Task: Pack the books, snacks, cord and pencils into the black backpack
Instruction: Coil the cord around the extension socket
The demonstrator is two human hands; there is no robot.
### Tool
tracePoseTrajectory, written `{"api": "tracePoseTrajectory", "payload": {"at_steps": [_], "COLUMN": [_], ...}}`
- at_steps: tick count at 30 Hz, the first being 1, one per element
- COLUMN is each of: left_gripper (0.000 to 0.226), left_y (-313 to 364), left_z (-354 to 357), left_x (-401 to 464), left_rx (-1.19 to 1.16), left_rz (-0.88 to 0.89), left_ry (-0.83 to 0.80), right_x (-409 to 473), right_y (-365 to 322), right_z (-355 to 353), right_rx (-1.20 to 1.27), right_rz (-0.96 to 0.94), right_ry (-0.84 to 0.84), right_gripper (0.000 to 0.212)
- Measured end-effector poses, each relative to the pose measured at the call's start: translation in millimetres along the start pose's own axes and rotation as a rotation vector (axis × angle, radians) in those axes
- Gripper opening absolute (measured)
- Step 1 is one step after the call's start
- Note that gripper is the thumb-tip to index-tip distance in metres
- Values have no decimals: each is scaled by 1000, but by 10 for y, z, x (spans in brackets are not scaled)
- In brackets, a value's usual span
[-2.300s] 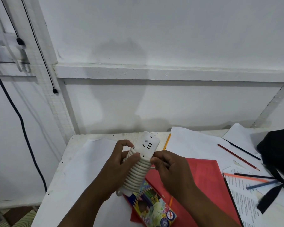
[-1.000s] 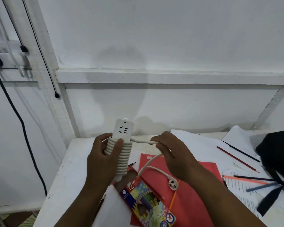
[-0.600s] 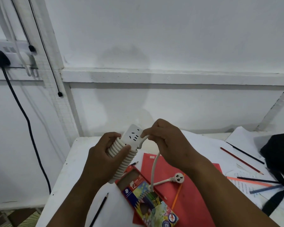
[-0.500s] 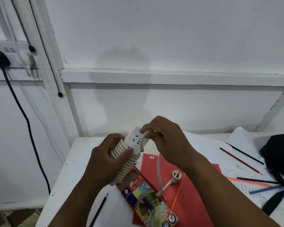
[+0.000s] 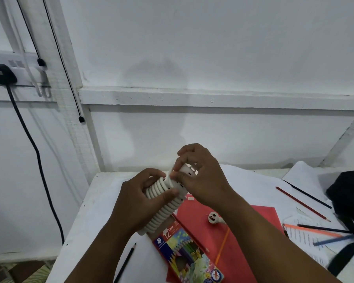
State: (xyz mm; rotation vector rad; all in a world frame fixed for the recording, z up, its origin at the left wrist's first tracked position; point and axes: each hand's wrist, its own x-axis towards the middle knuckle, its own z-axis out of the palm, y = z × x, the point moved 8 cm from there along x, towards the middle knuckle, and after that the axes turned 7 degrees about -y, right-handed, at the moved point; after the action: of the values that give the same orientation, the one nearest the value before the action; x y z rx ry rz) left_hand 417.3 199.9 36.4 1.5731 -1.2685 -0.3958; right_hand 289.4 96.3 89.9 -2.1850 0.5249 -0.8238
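Pencil box (image 5: 189, 255) lies nearest; above it, left hand (image 5: 140, 198) grips the cord-wrapped power strip (image 5: 165, 198) as right hand (image 5: 200, 176) pinches a coil. Loose plug (image 5: 212, 217) could unwind. Black backpack (image 5: 347, 198) waits right.

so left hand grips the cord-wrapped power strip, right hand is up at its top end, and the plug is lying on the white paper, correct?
Not quite. The head view shows the plug lying on the red folder, not white paper. The rest holds: left hand grips the wrapped power strip, right hand at its top end.
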Motion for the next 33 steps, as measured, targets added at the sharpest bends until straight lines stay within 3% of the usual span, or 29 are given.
{"api": "tracePoseTrajectory", "payload": {"at_steps": [9,17,20,25,30,33], "left_gripper": [49,35,41,42,75,66], "left_y": [-160,-309,-252,-125,-160,-217], "left_z": [95,145,204,250,251,234], "left_x": [-37,-106,-128,-129,-137,-144], "left_rx": [-38,-53,-93,-187,-291,-305], "left_rz": [-87,-139,-125,-78,-117,-134], "left_ry": [-31,-59,-108,-136,-97,-68], "right_x": [-131,-386,-390,-373,-421,-440], "right_y": [85,470,484,550,557,522], "right_z": [37,-111,-203,-202,45,157], "right_rx": [-6,-126,-206,-52,-23,40], "right_rz": [-40,172,163,203,233,213], "right_ry": [-74,-146,-95,-31,-197,-286], "right_gripper": [12,25,29,46,29,31]}}
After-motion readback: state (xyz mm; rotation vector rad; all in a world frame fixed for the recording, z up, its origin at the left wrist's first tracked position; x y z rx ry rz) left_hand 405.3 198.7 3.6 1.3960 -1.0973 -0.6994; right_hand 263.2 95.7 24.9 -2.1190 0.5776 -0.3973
